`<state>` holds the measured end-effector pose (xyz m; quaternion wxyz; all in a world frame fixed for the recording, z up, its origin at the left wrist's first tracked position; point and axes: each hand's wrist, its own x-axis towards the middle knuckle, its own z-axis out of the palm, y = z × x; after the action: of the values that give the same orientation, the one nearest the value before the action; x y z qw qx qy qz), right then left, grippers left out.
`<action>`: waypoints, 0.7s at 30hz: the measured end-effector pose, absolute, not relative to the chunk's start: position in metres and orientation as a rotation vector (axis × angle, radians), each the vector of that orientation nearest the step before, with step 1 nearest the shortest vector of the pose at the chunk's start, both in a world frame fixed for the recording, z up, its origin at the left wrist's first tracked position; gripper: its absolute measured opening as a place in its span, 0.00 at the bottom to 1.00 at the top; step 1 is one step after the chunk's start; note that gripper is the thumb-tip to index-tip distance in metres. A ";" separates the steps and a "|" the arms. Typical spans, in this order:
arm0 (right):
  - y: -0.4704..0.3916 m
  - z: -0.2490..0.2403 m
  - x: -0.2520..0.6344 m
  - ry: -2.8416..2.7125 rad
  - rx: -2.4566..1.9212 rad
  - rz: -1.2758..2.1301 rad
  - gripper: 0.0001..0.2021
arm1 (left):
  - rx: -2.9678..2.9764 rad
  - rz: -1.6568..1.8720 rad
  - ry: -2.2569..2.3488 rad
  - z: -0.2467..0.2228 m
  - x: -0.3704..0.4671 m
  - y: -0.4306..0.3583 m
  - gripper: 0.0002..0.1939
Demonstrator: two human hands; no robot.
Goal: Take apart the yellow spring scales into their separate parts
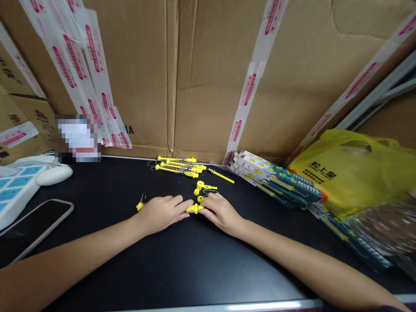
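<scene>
My left hand (pixel 164 213) is closed over a slim yellow tool with a wire hook (pixel 194 209). The hook end (pixel 139 206) sticks out past the left side of that hand, and most of the shaft is hidden under the palm. At the other end, my right hand (pixel 221 212) pinches the tool's pointed yellow tip between thumb and fingers. Just beyond the right fingers lie a yellow ring (pixel 200 199) and some small yellow parts (pixel 201 186). A thin wire shows beside the right knuckles.
Several similar yellow tools (pixel 177 167) lie at the back, near a loose yellow rod (pixel 221 175). Printed boxes (pixel 276 177) are stacked at right beside a yellow plastic bag (pixel 351 169). At left are a phone (pixel 32 229) and a white power strip (pixel 19 186). Taped cardboard (pixel 211 86) stands behind.
</scene>
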<state>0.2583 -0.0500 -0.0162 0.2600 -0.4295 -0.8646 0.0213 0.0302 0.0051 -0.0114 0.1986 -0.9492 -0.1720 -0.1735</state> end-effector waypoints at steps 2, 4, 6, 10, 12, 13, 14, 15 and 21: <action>-0.049 -0.018 0.259 -2.310 -1.132 0.065 0.10 | -2.657 -0.483 -0.488 -0.011 0.030 0.005 0.16; -0.049 -0.020 0.259 -2.288 -1.099 0.067 0.08 | -2.665 -0.476 -0.491 -0.010 0.030 0.005 0.16; -0.050 -0.020 0.259 -2.280 -1.090 0.066 0.07 | -2.673 -0.470 -0.486 -0.010 0.030 0.005 0.16; -0.053 -0.016 0.258 -2.277 -1.160 0.069 0.09 | -2.678 -0.471 -0.487 -0.011 0.030 0.005 0.16; -0.053 -0.014 0.258 -2.286 -1.203 0.070 0.09 | -2.669 -0.477 -0.492 -0.011 0.031 0.005 0.16; -0.053 -0.013 0.257 -2.298 -1.218 0.069 0.08 | -2.667 -0.478 -0.491 -0.011 0.031 0.005 0.16; -0.053 -0.012 0.257 -2.315 -1.227 0.064 0.09 | -2.665 -0.478 -0.491 -0.011 0.031 0.005 0.16; -0.053 -0.012 0.258 -2.334 -1.228 0.057 0.10 | -2.664 -0.478 -0.490 -0.011 0.031 0.005 0.16; -0.050 -0.018 0.259 -2.314 -1.157 0.030 0.09 | -2.675 -0.455 -0.494 -0.009 0.030 0.005 0.16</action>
<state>0.2586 -0.0503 -0.0181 0.2735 -0.4301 -0.8603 0.0111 0.0303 0.0048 -0.0095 0.1905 -0.9521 -0.1759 -0.1620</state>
